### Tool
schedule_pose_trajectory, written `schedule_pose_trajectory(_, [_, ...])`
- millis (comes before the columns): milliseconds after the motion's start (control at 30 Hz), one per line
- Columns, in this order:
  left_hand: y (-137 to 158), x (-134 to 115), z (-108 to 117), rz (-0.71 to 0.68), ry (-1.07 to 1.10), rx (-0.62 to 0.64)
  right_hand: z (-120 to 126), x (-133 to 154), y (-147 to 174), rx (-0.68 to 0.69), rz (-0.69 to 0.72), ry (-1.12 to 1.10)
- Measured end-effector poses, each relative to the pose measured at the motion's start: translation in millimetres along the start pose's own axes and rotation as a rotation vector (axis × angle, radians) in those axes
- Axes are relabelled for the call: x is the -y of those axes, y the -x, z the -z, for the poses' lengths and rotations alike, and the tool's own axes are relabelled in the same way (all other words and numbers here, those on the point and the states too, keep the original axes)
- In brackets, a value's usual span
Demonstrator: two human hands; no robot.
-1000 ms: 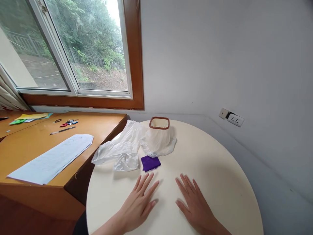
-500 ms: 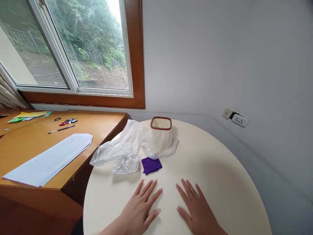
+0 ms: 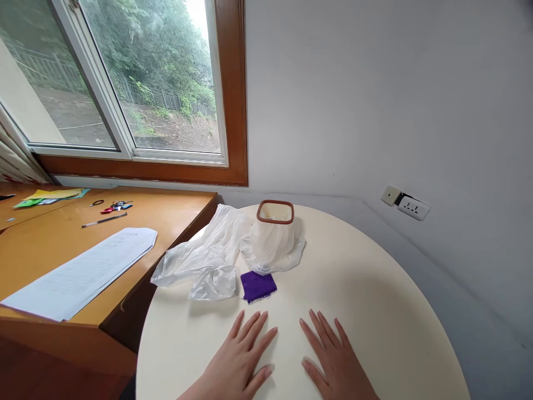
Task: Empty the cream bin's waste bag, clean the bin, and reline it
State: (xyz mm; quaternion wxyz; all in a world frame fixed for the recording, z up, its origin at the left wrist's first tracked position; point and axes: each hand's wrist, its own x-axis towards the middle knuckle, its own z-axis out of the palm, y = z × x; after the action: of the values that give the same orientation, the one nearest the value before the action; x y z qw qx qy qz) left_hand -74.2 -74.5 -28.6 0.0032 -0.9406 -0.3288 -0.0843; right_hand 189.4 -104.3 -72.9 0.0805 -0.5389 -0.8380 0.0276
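Observation:
Both palms rest face down on the white round table (image 3: 375, 311). My left hand (image 3: 241, 355) lies flat with fingers spread and holds nothing. Just beyond its fingertips is a folded purple cloth (image 3: 258, 286), not touched. My right hand (image 3: 333, 355) is also flat, fingers apart, on bare tabletop. Behind the cloth stands a small bin (image 3: 275, 213) with a brown rim, its sides draped in a translucent white liner bag (image 3: 272, 244). To its left a crumpled white plastic bag (image 3: 208, 250) sprawls over the table's left side.
A wooden desk (image 3: 179, 208) adjoins on the left, holding paper sheets (image 3: 91, 272), a pen (image 3: 104, 220), red-handled scissors (image 3: 107, 210) and coloured papers (image 3: 54, 194). Behind are a window (image 3: 154, 83) and a wall with a socket (image 3: 413, 207).
The view has shifted very slightly, so the table and hands sit a little lower in the picture. Both hands stay flat in place; the objects have not moved.

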Motion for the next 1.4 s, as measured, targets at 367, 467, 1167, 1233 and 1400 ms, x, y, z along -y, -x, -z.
schedule_pose_trajectory(367, [-12, -6, -3, 0.104, 0.138, 0.010, 8, 0, -23, -0.160, 0.087, -0.063])
schedule_pose_trajectory(467, [-11, -7, 0, 0.111, 0.145, -0.003, 14, -1, -55, -0.372, 0.163, -0.060])
schedule_pose_trajectory(1167, [-14, 7, -28, 0.049, 0.203, -0.103, 78, -14, -220, -0.695, -0.069, -0.157])
schedule_pose_trajectory(1233, [-16, 5, -24, 0.044, 0.240, -0.164, 77, -16, -219, -0.678, -0.040, -0.228])
schedule_pose_trajectory(1400, [-25, -2, 1, 0.039, 0.298, -0.374, 76, -23, -219, -0.644, -0.025, -0.427])
